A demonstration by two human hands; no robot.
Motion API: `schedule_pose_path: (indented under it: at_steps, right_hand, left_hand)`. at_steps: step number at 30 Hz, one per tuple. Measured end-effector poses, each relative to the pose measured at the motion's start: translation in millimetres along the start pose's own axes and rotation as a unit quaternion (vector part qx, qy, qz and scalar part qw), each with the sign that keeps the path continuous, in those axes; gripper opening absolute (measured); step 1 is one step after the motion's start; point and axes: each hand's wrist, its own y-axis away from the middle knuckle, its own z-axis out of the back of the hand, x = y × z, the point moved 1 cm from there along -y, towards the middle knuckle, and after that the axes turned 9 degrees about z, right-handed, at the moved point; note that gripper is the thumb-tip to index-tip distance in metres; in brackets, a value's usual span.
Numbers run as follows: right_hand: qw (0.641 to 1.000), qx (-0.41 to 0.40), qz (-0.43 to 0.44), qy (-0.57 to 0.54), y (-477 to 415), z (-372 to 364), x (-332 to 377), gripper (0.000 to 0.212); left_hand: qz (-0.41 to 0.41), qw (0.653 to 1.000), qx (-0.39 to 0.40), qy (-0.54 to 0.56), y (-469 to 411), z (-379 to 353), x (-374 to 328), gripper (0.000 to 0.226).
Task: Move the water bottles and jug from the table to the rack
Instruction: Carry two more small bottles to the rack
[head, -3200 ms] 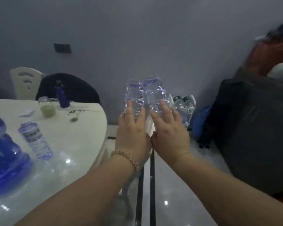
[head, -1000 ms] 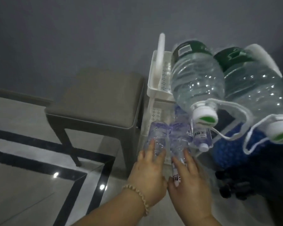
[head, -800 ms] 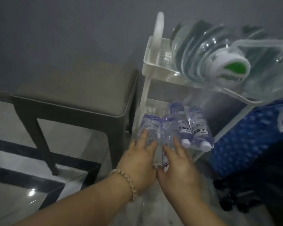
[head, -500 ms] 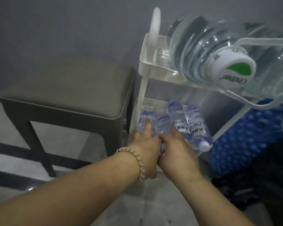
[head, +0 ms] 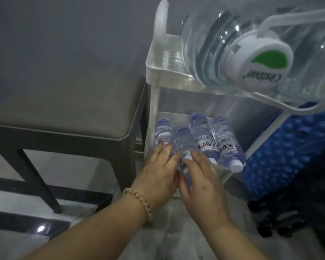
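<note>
Since a moment ago both held bottles have slid further onto the low shelf (head: pixel 176 116) of the white rack (head: pixel 155 102) — they now lie beside two more bottles (head: pixel 204 136); left grip (head: pixel 158 177) rests straight fingers on the end bottle (head: pixel 162 128); right grip (head: pixel 201 182) curls round the next bottle (head: pixel 184 141); big jugs (head: pixel 204 53) lie on top — a grey stool (head: pixel 64 106) stands beside it.
</note>
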Motion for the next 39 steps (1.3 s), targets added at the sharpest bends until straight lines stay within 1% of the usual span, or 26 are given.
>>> schedule_pose_path:
  at_steps: [3, 7, 10, 12, 15, 18, 19, 21, 23, 28, 32, 34, 36, 39]
  right_hand:
    - [0.999, 0.011, 0.044, -0.001, 15.1, -12.0, -8.9, 0.050]
    - [0.995, -0.036, 0.055, 0.081, 27.4, -20.2, -10.6, 0.048]
    - [0.990, -0.060, 0.034, 0.126, 29.7, -29.6, -11.8, 0.059]
    - [0.986, -0.061, 0.027, 0.153, 19.5, -35.3, -14.2, 0.066]
    - [0.981, -0.021, -0.010, 0.194, -1.9, -41.3, -18.8, 0.072]
    - [0.973, 0.072, -0.052, 0.213, -14.2, -50.4, -23.9, 0.084]
    - [0.969, 0.100, -0.054, 0.218, -15.3, -54.3, -25.3, 0.088]
    - [0.966, 0.126, -0.051, 0.218, -16.4, -61.1, -28.7, 0.094]
    - [0.969, 0.123, -0.055, 0.206, -16.4, -65.7, -30.6, 0.096]
    - [0.974, 0.103, -0.054, 0.195, -9.4, -70.3, -33.4, 0.106]
    - [0.973, 0.113, -0.053, 0.192, -9.1, -70.8, -33.7, 0.108]
    - [0.974, 0.118, -0.054, 0.185, -8.2, -66.0, -29.1, 0.107]
    - [0.976, 0.115, -0.051, 0.179, -6.9, -55.8, -18.9, 0.101]
    - [0.977, 0.125, -0.035, 0.170, -3.8, -32.9, 7.8, 0.087]
  left_hand:
    - [-0.039, 0.998, 0.006, -0.057, 10.0, -3.6, 8.0, 0.065]
    - [-0.032, 0.988, 0.014, -0.153, 7.3, 2.1, 7.2, 0.061]
    - [-0.050, 0.979, -0.019, -0.196, -0.1, -4.5, 9.8, 0.061]
    - [-0.066, 0.970, -0.032, -0.233, -9.3, -7.8, 12.3, 0.058]
    - [-0.057, 0.951, -0.028, -0.302, -21.4, -10.8, 14.5, 0.056]
    - [-0.048, 0.939, -0.047, -0.337, -26.9, -18.2, 16.6, 0.055]
    - [-0.051, 0.939, -0.057, -0.336, -27.8, -21.3, 17.6, 0.056]
    - [-0.030, 0.953, -0.070, -0.292, -28.3, -26.0, 19.7, 0.059]
    - [0.011, 0.964, -0.063, -0.259, -25.7, -32.2, 23.1, 0.062]
    - [0.025, 0.963, -0.026, -0.266, -19.2, -47.8, 27.4, 0.073]
    - [0.048, 0.966, -0.016, -0.252, -17.8, -46.9, 23.2, 0.071]
    - [0.049, 0.963, 0.001, -0.266, -13.5, -42.6, 20.9, 0.075]
    - [0.048, 0.960, 0.018, -0.275, -6.8, -32.5, 16.3, 0.077]
    - [0.061, 0.962, 0.030, -0.265, 11.2, -3.2, 5.9, 0.068]
